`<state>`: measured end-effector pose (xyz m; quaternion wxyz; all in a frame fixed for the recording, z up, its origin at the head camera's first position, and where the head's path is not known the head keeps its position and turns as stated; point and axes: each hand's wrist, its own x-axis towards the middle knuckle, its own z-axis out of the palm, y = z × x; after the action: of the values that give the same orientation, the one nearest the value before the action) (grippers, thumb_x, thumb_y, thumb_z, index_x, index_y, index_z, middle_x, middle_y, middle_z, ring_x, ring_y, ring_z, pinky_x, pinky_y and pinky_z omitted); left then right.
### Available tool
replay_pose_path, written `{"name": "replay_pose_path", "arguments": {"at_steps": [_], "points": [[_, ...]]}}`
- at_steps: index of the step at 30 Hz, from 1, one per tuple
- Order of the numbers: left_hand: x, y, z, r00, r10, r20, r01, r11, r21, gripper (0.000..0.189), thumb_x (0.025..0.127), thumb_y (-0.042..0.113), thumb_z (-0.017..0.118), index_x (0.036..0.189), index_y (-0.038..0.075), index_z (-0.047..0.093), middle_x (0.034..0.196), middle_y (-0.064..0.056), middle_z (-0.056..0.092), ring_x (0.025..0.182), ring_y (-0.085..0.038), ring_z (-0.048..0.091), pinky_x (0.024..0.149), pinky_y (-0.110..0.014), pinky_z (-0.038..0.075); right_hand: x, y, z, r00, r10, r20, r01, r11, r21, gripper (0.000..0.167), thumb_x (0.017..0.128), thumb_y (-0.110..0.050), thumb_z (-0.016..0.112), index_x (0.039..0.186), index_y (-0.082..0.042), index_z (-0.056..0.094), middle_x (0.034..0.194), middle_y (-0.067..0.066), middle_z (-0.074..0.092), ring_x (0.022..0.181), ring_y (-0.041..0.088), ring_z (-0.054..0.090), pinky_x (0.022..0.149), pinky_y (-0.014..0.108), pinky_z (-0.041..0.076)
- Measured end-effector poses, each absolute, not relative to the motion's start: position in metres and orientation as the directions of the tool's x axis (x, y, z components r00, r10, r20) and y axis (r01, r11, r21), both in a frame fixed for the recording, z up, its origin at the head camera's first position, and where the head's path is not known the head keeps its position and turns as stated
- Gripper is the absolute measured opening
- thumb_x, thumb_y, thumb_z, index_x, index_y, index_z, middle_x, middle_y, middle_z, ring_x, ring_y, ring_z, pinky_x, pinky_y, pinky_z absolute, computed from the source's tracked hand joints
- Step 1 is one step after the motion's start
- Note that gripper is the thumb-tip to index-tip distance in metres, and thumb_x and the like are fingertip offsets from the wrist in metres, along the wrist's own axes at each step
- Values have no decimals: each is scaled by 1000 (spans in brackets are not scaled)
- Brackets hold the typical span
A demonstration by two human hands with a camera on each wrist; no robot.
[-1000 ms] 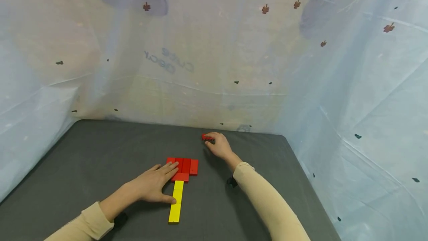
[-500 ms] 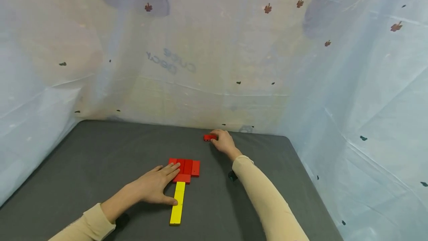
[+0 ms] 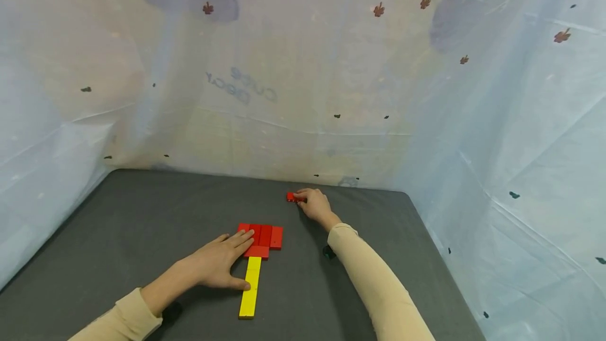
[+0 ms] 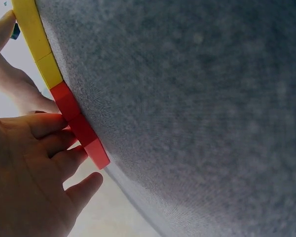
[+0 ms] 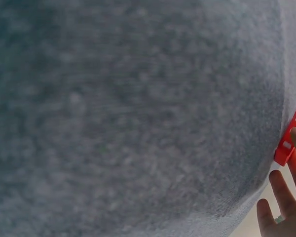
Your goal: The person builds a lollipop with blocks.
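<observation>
Several flat red blocks (image 3: 275, 238) lie edge to edge on the dark table, and a strip of yellow blocks (image 3: 247, 307) runs from them toward the front. My left hand (image 3: 219, 261) rests over this shape, its fingers spread straight on the red blocks and the thumb touching the yellow strip. In the left wrist view, the fingertips meet the edges of the red blocks (image 4: 82, 129). Near the table's back edge, my right hand (image 3: 316, 207) pinches another red block (image 3: 290, 197) between thumb and fingers. Pale squares line the side of that red block (image 5: 281, 154) in the right wrist view.
The dark grey table (image 3: 165, 214) ends at a pale plastic curtain (image 3: 284, 141) behind, which also hangs along the right and left sides. A small dark object (image 3: 329, 252) shows beside the right sleeve (image 3: 364, 267).
The right hand first held the red block tilted, then slid back toward its right end, and now grips it further left again with the block lying flatter. The left hand stays in place.
</observation>
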<state>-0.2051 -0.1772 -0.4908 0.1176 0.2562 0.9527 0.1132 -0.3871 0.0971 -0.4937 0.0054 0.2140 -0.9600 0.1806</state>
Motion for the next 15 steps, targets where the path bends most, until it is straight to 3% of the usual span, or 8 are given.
{"name": "replay_pose_path", "arguments": {"at_steps": [5,15], "points": [[-205,-177,-490,-839,518,-165,465,841,278,112,79,79,69,161,9,39,171,-6,27,156,-27,29,123,-60,25,-384,99,-495,-904,-413,108,-424,839,-341,31,99,-12,72,129,-18,76,137,4,68,129,33,58,112,54,43],[-204,-177,-490,-844,507,-176,449,846,287,112,79,78,70,161,9,39,171,-5,28,156,-28,29,123,-60,25,-371,96,-491,-863,-480,156,-495,746,-445,30,99,-10,71,129,-12,75,133,10,68,128,32,61,109,48,48]]}}
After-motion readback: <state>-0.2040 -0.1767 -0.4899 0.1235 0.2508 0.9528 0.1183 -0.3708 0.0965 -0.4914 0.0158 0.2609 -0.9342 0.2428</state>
